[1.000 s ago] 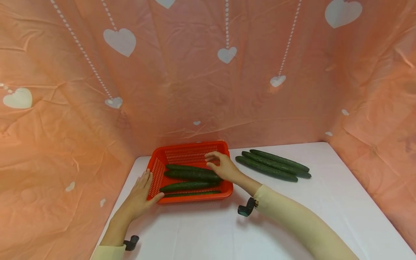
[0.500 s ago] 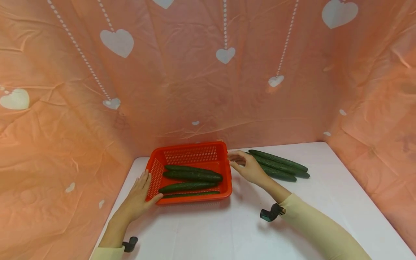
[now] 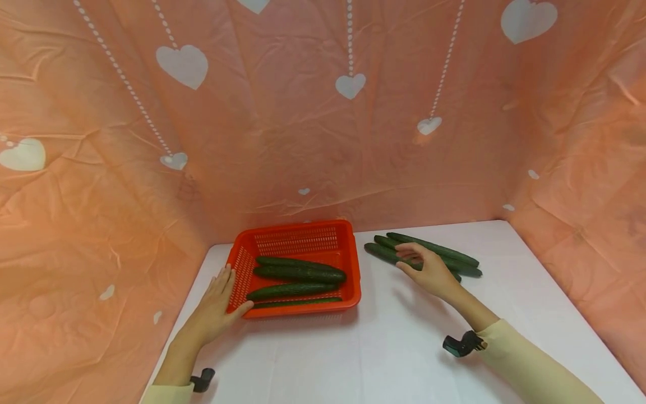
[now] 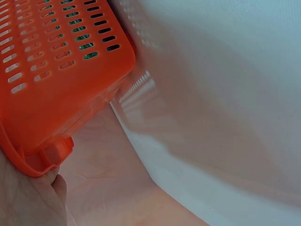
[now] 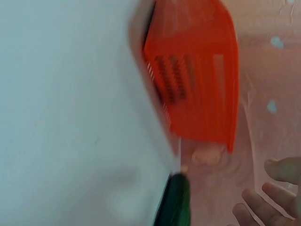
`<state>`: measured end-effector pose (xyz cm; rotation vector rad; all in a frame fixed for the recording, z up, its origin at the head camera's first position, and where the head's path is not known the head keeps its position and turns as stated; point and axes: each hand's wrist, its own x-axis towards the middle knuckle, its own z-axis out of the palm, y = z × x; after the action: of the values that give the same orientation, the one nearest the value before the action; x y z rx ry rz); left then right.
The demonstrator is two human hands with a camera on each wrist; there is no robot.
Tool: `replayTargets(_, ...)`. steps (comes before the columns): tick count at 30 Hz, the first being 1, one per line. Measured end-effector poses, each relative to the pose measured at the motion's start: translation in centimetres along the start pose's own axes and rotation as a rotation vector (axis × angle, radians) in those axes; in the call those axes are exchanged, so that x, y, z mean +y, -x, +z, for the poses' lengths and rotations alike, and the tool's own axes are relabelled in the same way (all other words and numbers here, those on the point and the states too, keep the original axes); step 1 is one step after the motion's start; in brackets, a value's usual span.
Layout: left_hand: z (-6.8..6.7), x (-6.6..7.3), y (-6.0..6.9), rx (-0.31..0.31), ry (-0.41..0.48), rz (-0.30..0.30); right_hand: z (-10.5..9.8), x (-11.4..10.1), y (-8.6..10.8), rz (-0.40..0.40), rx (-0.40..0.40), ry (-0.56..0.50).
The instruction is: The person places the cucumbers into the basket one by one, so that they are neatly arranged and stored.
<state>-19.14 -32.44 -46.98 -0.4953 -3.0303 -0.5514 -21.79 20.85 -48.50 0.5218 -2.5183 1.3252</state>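
Observation:
A red plastic basket (image 3: 354,261) holds several dark green cucumbers (image 3: 300,274), some lying at mid-basket and others along its near side. My left hand (image 3: 209,311) rests on the basket's left end, fingers fairly straight along the rim and thumb at the near corner. In the left wrist view, part of that hand (image 4: 28,197) touches the rim below the slotted wall. Three more cucumbers (image 3: 379,253) lie side by side on the table to the right. Over them hovers my right hand (image 3: 429,272), fingers loosely bent and holding nothing, partly hiding the nearer two.
A white cloth (image 3: 323,359) covers the table. Orange sheeting with white hearts (image 3: 303,140) hangs behind and on both sides, close to the basket's back edge. Each wrist carries a small black camera (image 3: 461,343).
My right hand has moved right, from above the inside of the basket, past its right rim, to over the loose cucumbers. My left hand has stayed on the basket.

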Motion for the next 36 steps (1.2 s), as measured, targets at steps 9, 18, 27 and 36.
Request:
replayTargets(9,-0.2,0.1,0.0,-0.004,-0.004,-0.002,-2.9,3.0,2.1,0.103,0.001,0.101)
replayTargets(18,-0.1,0.0,-0.1,-0.002,-0.009,-0.005,-4.2,5.0,3.1,0.150,-0.022,0.181)
replayTargets(27,-0.1,0.0,0.0,-0.003,-0.003,-0.008,-3.9,5.9,3.3,0.137,-0.030,0.271)
replayTargets(36,-0.1,0.0,0.0,-0.014,0.004,-0.016,-3.3,6.4,3.3,0.096,-0.031,0.341)
